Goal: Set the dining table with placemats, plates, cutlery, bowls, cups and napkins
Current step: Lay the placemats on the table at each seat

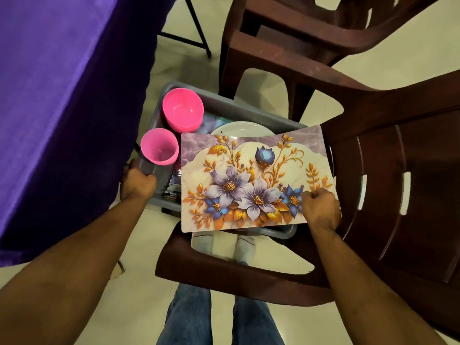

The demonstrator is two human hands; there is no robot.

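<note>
Head view, looking down: nearest the camera are the person's blue-jeaned legs (219, 317) on the pale floor, just this side of the grey tub (249, 113), which serves as the landmark. That tub rests on the arm of a dark brown plastic chair (388, 185). At the tub's near-left corner the left hand (138, 183) curls round the rim and grips it. At the tub's near-right side the right hand (319, 210) pinches the edge of a floral placemat (249, 183), which lies tilted across the top of the tub, hiding most of what is inside. Between the placemat and the tub's left wall, some ridged items show, too small to identify. Farther along the left wall stands a pink cup (159, 146), upright, seemingly on top of a stack. Beyond it, in the tub's far-left corner, sits a stack of pink bowls (183, 109). A white plate (239, 128) peeks out just past the placemat's far edge. Left of the tub hangs the purple cloth of the worktop (62, 95). Beyond the tub stands a second brown chair (298, 28).
</note>
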